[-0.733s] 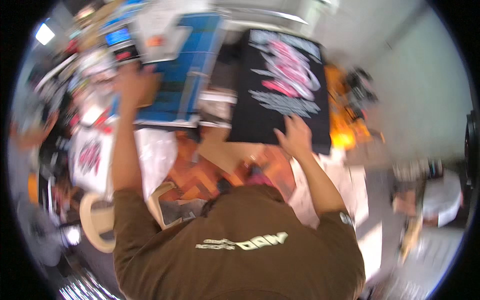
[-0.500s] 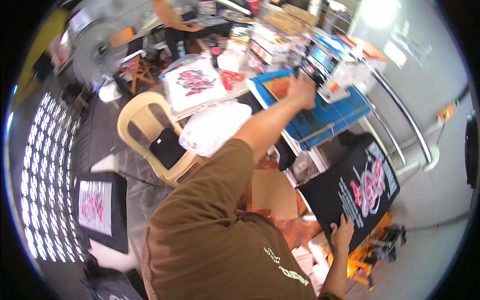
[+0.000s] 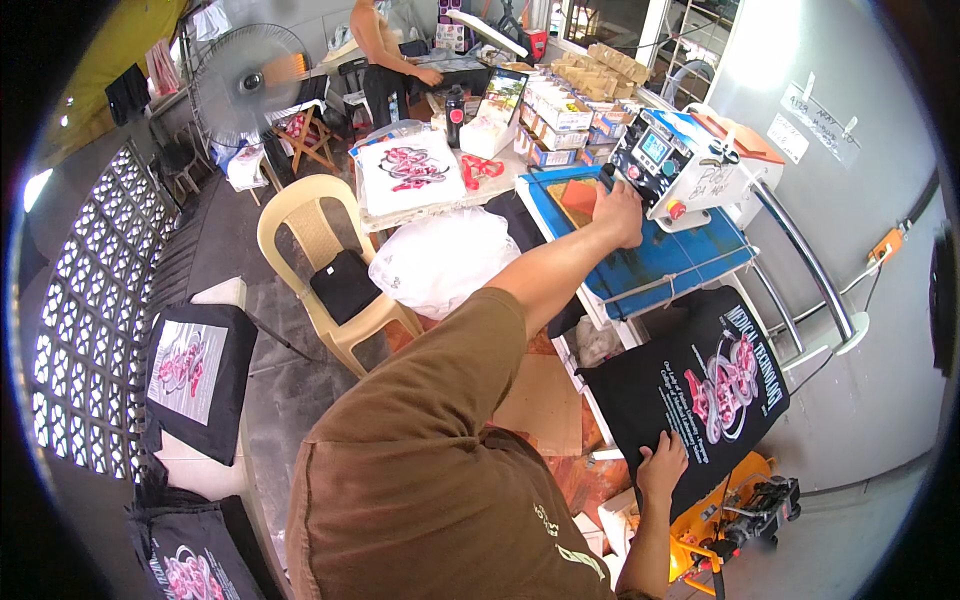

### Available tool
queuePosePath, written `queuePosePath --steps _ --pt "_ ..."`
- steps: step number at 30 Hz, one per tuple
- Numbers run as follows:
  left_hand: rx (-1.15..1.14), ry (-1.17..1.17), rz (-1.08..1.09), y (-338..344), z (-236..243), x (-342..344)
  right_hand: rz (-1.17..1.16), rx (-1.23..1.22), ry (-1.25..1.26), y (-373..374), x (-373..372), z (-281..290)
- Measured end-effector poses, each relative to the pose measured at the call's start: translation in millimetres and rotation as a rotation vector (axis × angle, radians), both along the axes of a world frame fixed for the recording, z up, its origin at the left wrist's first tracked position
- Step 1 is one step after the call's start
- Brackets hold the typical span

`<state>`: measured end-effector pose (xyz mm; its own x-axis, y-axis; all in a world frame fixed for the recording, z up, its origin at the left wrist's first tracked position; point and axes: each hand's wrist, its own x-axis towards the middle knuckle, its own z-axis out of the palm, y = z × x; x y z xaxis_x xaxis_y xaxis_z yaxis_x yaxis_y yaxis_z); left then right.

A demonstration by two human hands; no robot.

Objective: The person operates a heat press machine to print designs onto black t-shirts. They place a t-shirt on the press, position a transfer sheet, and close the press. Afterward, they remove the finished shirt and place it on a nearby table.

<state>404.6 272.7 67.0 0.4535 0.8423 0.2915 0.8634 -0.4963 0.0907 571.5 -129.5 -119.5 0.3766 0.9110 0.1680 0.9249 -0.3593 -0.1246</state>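
My left arm reaches across to a heat press [image 3: 685, 255] with a blue top and a control box. At its front, my left hand [image 3: 620, 213] is closed around a black handle [image 3: 607, 177], partly hidden by the fingers. Nearer to me, a black T-shirt [image 3: 625, 385] with a pink and white print lies spread over the lower platen, below the level of the blue top. My right hand [image 3: 663, 466] rests on the shirt's near edge with its fingers apart, just beside the print. An orange-red block [image 3: 578, 195] sits on the blue top next to my left hand.
Left of the press stand a beige plastic chair [image 3: 287, 212] and a table with a printed white shirt [image 3: 410, 170]. Further printed black shirts [image 3: 226, 385] lie at the far left. Yellow equipment [image 3: 690, 545] stands below the platen. A co-worker [image 3: 376, 50] is at the back.
The view has shifted and sharpened. My left hand stays at the press handle. My right hand stays at the shirt's near edge, its fingers now more spread.
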Motion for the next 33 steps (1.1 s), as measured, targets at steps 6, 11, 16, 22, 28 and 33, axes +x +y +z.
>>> queuePosePath --steps 6,11,16,22,28,33 --pt "0.173 -0.081 -0.14 -63.2 -16.6 16.9 0.079 0.195 0.17 5.2 55.9 66.2" --pt "-0.478 -0.206 -1.548 -232.4 -46.2 15.3 0.041 0.279 0.074 44.0 95.3 173.8" --pt "-1.494 -0.003 -1.996 -352.2 -93.2 -7.3 0.0 0.38 0.04 124.0 35.2 232.4" --pt "-1.616 -0.01 -2.017 -293.5 -101.6 -80.6 -0.191 0.727 0.161 192.6 -6.8 182.6" --pt "-1.788 -0.047 -2.038 -228.4 -96.4 -147.3 -0.404 0.883 -0.071 184.7 -28.5 180.3" --pt "-2.144 -0.096 -1.975 -164.2 -90.6 -202.9 -0.68 0.948 -0.395 220.7 -30.1 166.3"
